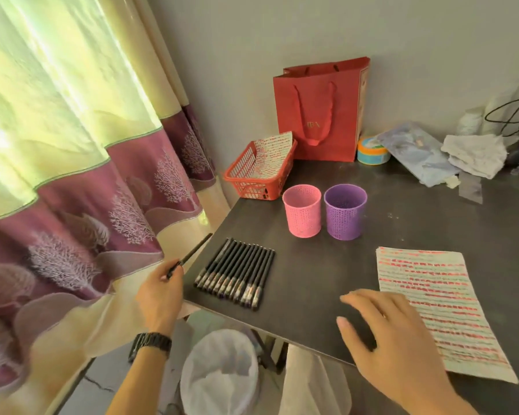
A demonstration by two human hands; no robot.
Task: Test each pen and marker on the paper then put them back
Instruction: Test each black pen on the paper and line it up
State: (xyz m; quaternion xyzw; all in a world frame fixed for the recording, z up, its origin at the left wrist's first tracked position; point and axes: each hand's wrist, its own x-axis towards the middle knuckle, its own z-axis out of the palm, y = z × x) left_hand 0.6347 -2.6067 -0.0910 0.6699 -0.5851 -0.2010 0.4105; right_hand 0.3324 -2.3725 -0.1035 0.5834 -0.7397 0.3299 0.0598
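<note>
Pinching one black pen (192, 255) in my left hand (160, 293), lower left. My right hand (394, 336) hangs spread and empty by the paper (450, 274). Next, I judge, the pen must cross there for its test stroke.

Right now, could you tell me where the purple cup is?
Head view: the purple cup stands right of the pink cup, in front of the red bag.

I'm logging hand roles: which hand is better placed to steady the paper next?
Right: the right hand is open next to the paper, while the left hand grips a pen past the left edge of the table.
</note>
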